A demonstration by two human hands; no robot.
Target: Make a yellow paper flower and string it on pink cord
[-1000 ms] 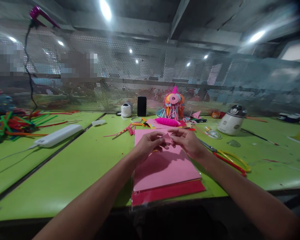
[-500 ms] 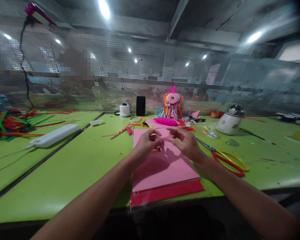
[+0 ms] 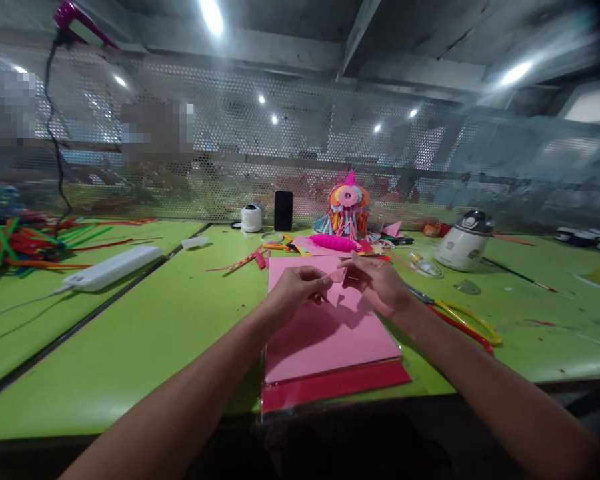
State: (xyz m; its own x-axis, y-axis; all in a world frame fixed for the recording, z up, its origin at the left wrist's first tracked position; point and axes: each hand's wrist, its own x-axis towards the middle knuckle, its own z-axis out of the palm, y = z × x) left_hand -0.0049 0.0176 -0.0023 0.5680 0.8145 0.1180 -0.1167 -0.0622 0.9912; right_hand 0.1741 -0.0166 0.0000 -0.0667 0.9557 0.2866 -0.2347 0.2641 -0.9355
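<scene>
A small piece of pink paper [image 3: 337, 275] is held up between my two hands, above a stack of pink paper sheets [image 3: 325, 347]. My left hand [image 3: 300, 288] pinches its left side between thumb and fingers. At its right edge, my right hand [image 3: 377, 283] closes thumb and fingertips on it. Beneath the pink stack a red sheet [image 3: 335, 395] sticks out toward the table's front edge. Scissors [image 3: 467, 320] with red and yellow handles lie beside my right forearm, which hides part of them.
Behind the stack stand a colourful paper lantern [image 3: 349, 200] with tassels and a black phone [image 3: 283, 211]. A white thread spool [image 3: 251, 219] is left of the phone. A white kettle-like container [image 3: 464, 243] stands right, a white power strip [image 3: 115, 268] left.
The small pink paper has turned from a flat, level position to a more upright, pointed shape. My right hand has shifted slightly right, and its forearm now covers more of the scissors.
</scene>
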